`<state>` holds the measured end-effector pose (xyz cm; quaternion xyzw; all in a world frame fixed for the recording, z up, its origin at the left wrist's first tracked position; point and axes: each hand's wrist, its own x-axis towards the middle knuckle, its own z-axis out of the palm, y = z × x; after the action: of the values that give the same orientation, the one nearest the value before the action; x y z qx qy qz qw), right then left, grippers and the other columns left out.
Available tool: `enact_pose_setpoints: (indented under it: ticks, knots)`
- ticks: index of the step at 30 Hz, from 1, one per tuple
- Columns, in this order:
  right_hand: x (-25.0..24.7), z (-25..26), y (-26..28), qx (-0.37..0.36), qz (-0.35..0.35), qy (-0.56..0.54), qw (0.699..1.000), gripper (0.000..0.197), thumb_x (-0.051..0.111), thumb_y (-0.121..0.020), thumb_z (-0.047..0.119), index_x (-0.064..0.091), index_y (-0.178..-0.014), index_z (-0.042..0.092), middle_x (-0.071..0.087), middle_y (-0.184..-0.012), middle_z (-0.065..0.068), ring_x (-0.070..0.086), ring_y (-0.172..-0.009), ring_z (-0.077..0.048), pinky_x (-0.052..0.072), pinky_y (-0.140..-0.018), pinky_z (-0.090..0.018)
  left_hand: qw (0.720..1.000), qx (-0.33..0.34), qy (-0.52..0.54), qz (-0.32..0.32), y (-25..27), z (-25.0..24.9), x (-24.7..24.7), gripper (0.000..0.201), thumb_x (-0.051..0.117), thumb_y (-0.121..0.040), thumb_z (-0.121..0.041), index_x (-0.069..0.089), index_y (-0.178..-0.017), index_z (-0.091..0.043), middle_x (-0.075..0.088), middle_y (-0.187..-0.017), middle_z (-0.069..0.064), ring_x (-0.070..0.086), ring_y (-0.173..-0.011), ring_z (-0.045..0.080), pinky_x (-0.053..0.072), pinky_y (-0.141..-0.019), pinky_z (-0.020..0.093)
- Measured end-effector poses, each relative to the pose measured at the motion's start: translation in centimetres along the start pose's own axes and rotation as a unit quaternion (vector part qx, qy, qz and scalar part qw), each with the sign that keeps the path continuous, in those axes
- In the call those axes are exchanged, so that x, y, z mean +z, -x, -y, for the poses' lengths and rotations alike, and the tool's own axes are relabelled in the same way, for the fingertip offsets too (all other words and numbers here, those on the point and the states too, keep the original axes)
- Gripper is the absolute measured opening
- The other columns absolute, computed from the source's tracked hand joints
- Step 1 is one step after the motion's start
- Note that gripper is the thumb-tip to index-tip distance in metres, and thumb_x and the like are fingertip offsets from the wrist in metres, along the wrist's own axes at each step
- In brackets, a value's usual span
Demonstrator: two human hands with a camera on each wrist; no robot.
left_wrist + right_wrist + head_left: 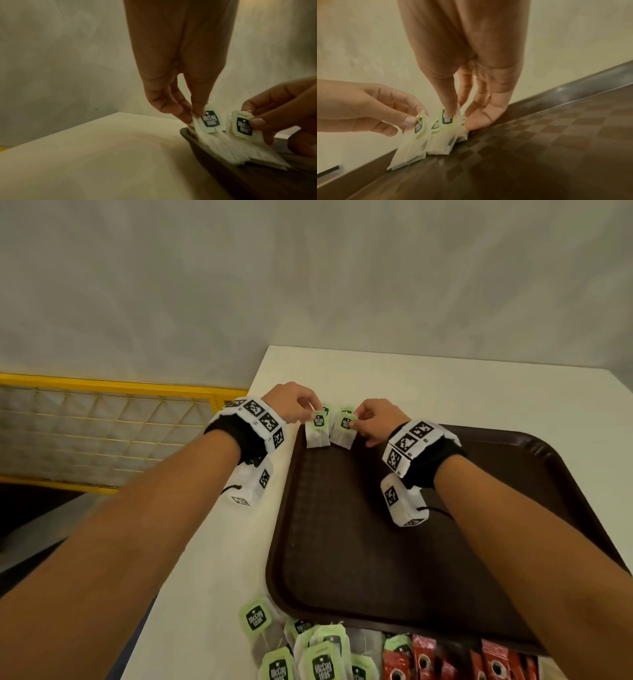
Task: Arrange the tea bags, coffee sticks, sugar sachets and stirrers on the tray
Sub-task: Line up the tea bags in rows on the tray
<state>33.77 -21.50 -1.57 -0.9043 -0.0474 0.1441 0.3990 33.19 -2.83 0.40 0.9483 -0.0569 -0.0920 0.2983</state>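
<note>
Tea bags in white paper with pale green tags printed "McCoy teas" are held at the far left corner of the dark brown plastic tray (513, 542). One small stack (317, 430) is pinched at its tagged top by the thumb and fingertips of the left hand (294, 402), and its lower edge is set on the tray floor against the left rim. A second stack (343, 430) stands just beside it, to the right, and is pinched at the tag by the thumb and fingers of the right hand (376, 419); the little finger of that hand is pressed to the tray floor beside the stack. Both stacks are tilted, their tops leaning toward the far rim. In the left wrist view the left stack (208, 120) and the right stack (242, 125) are seen side by side over the tray rim (197, 142), and whether they touch cannot be told. A checkered pattern is shown on the tray floor (556, 135) in the right wrist view.

More green-tagged tea bags (308, 652) are heaped on the cream table (445, 392) by the near left corner of the tray, with red coffee sticks (455, 659) just to their right. White marker-printed bands (260, 419) are worn on both wrists. A yellow wire-mesh panel (102, 433) is seen to the left of the table, and a pale grey wall (308, 285) behind it.
</note>
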Motion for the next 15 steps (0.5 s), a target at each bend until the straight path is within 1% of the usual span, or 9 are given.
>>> enact_pose_setpoints:
  ticks: [2,3,5,6,7,9,10,12,15]
  knots:
    - [0.0,0.2,-0.4,0.007,-0.006,0.008,1.000,0.024,0.063,-0.088,0.013,0.057,-0.109,0.004,0.054,-0.100,-0.006,0.058,-0.089,-0.023,0.056,-0.067,-0.033,1.000,0.012,-0.010,-0.020,-0.4,0.0,0.1,0.018,0.063,-0.086,-0.009,0.069,-0.103,-0.014,0.061,-0.083,-0.002,0.053,-0.068,0.005,0.034,-0.057,0.003]
    - [0.0,0.3,-0.6,0.011,-0.012,0.007,1.000,0.026,0.063,-0.088,0.012,0.058,-0.112,0.003,0.055,-0.102,-0.006,0.059,-0.090,-0.024,0.057,-0.069,-0.035,0.999,0.017,-0.009,-0.027,-0.5,-0.1,0.2,0.018,0.063,-0.086,-0.009,0.069,-0.103,-0.014,0.061,-0.084,-0.001,0.053,-0.073,0.008,0.034,-0.060,0.004]
    - [0.2,0.3,-0.9,0.013,-0.026,0.006,1.000,0.028,0.064,-0.087,0.010,0.059,-0.113,0.002,0.059,-0.106,-0.009,0.062,-0.093,-0.026,0.057,-0.077,-0.038,0.999,0.020,-0.003,-0.038,-0.7,-0.2,0.3,0.019,0.064,-0.085,-0.010,0.070,-0.103,-0.014,0.061,-0.085,0.001,0.052,-0.080,0.011,0.037,-0.066,0.013]
    - [0.2,0.3,-1.1,0.012,-0.032,0.014,0.999,0.028,0.065,-0.086,0.010,0.060,-0.113,0.003,0.062,-0.110,-0.010,0.062,-0.096,-0.027,0.056,-0.082,-0.039,0.999,0.018,0.000,-0.044,-0.8,-0.2,0.4,0.019,0.065,-0.085,-0.010,0.071,-0.102,-0.015,0.061,-0.085,0.001,0.052,-0.081,0.011,0.037,-0.070,0.017]
    - [0.2,0.3,-1.3,0.010,-0.036,0.025,0.999,0.028,0.065,-0.085,0.010,0.061,-0.112,0.003,0.063,-0.112,-0.012,0.062,-0.101,-0.028,0.054,-0.086,-0.040,0.999,0.017,0.002,-0.048,-0.9,-0.3,0.5,0.019,0.065,-0.085,-0.010,0.071,-0.102,-0.015,0.061,-0.086,0.001,0.052,-0.082,0.011,0.037,-0.075,0.019]
    - [0.2,0.3,-1.4,0.008,-0.045,0.034,0.998,0.027,0.067,-0.084,0.011,0.062,-0.109,0.003,0.064,-0.112,-0.015,0.062,-0.103,-0.029,0.053,-0.088,-0.041,0.999,0.015,0.003,-0.053,-1.0,-0.3,0.8,0.020,0.066,-0.084,-0.010,0.071,-0.103,-0.015,0.062,-0.086,0.001,0.052,-0.083,0.011,0.037,-0.077,0.019]
    - [0.2,0.3,-1.3,0.008,-0.052,0.032,0.998,0.026,0.068,-0.083,0.011,0.063,-0.107,0.004,0.064,-0.110,-0.015,0.063,-0.100,-0.029,0.054,-0.085,-0.041,0.998,0.013,0.001,-0.055,-1.0,-0.3,0.9,0.020,0.066,-0.084,-0.010,0.071,-0.104,-0.014,0.063,-0.087,0.002,0.052,-0.083,0.011,0.036,-0.075,0.018]
    - [0.3,0.2,-1.2,0.009,-0.065,0.019,0.998,0.024,0.069,-0.082,0.010,0.061,-0.104,0.005,0.065,-0.104,-0.015,0.066,-0.089,-0.030,0.057,-0.075,-0.039,0.998,0.010,0.003,-0.063,-1.1,-0.2,1.3,0.021,0.067,-0.084,-0.011,0.071,-0.104,-0.013,0.066,-0.092,0.005,0.053,-0.082,0.011,0.034,-0.074,0.016]
    - [0.5,0.2,-1.1,0.008,-0.076,0.003,0.997,0.020,0.069,-0.083,0.009,0.055,-0.097,0.009,0.062,-0.099,-0.013,0.065,-0.073,-0.027,0.054,-0.062,-0.031,0.996,0.008,0.000,-0.085,-1.2,-0.1,1.9,0.020,0.068,-0.083,-0.014,0.070,-0.103,-0.013,0.068,-0.099,0.009,0.052,-0.083,0.011,0.034,-0.075,0.017]
